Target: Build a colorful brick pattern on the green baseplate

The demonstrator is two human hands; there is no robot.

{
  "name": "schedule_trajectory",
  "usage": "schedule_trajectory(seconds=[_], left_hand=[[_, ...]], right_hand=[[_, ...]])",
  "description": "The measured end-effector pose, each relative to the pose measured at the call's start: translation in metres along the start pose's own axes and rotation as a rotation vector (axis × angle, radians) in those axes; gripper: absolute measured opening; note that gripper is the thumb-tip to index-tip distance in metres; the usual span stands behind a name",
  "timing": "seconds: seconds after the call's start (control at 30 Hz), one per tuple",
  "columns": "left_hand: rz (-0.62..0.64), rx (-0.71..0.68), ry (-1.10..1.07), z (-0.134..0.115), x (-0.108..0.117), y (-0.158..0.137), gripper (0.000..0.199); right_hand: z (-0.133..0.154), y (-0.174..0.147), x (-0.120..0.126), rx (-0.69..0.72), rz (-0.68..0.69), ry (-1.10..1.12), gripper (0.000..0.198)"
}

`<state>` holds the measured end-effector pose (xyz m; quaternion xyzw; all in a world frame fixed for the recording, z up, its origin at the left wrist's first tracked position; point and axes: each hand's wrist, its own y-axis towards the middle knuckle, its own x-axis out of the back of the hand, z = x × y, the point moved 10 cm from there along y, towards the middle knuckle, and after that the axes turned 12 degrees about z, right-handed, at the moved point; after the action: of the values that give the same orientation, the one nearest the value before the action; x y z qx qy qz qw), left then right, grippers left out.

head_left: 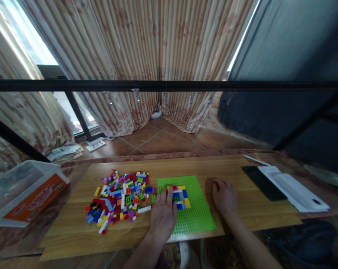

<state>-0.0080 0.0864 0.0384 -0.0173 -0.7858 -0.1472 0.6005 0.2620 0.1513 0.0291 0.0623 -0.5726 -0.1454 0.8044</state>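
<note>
My left hand lies palm down with its fingers stretched out over the left part of a small brick structure. Yellow, blue, white, red and grey pieces show in the structure, but its left side is hidden under my fingers. It sits on a bright green studded baseplate. Off the plate's right edge, my right hand rests on the wooden table, fingers loosely curled in. No brick shows in it.
Left of the baseplate spreads a pile of loose coloured bricks. A clear plastic box with an orange label stands beyond the table's left end. At the right lie a dark flat panel and a white object. A black bar crosses beyond the table.
</note>
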Motion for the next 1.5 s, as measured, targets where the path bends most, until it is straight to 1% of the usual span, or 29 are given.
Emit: schedule_trajectory(seconds=[0.23, 0.37, 0.53, 0.63, 0.73, 0.8, 0.87, 0.93, 1.0, 1.23, 1.3, 1.4, 1.5], left_hand=[[0.085, 0.017, 0.048, -0.003, -0.003, 0.007, 0.045], [0.121, 0.033, 0.059, -0.004, -0.003, 0.009, 0.045], [0.155, 0.079, -0.02, -0.002, -0.003, 0.009, 0.046], [0.171, 0.093, -0.107, 0.001, 0.0, 0.007, 0.048], [0.077, 0.075, -0.212, 0.013, 0.017, 0.001, 0.048], [-0.007, 0.086, -0.255, 0.03, 0.032, -0.006, 0.045], [-0.048, 0.112, -0.27, 0.048, 0.041, -0.013, 0.041], [-0.026, 0.139, -0.273, 0.063, 0.043, -0.018, 0.039], [0.031, 0.15, -0.272, 0.069, 0.041, -0.019, 0.037], [0.205, 0.162, -0.233, 0.065, 0.027, -0.009, 0.029], [0.219, 0.154, -0.23, 0.065, 0.026, -0.007, 0.028], [0.205, 0.13, -0.239, 0.062, 0.028, -0.006, 0.029], [0.185, 0.104, -0.243, 0.053, 0.031, -0.003, 0.031]], right_hand=[[0.004, -0.003, 0.001, -0.019, 0.019, -0.074, 0.032], [0.008, -0.004, 0.001, -0.006, 0.025, -0.11, 0.031], [0.01, -0.005, 0.002, -0.003, 0.019, -0.15, 0.028], [0.009, -0.004, 0.002, 0.013, 0.01, -0.155, 0.027], [0.009, -0.004, 0.003, 0.032, -0.01, -0.149, 0.026], [0.008, -0.004, 0.003, 0.041, -0.023, -0.144, 0.026], [0.008, -0.004, 0.003, 0.049, -0.029, -0.142, 0.025], [0.008, -0.004, 0.002, 0.054, -0.034, -0.143, 0.026], [0.007, -0.003, 0.002, 0.054, -0.041, -0.145, 0.026], [0.005, -0.002, 0.001, 0.066, -0.045, -0.119, 0.026], [0.005, -0.001, -0.001, 0.071, -0.031, -0.114, 0.026], [0.003, -0.001, -0.002, 0.051, -0.024, -0.117, 0.025], [0.003, -0.001, -0.001, 0.036, -0.019, -0.112, 0.025]])
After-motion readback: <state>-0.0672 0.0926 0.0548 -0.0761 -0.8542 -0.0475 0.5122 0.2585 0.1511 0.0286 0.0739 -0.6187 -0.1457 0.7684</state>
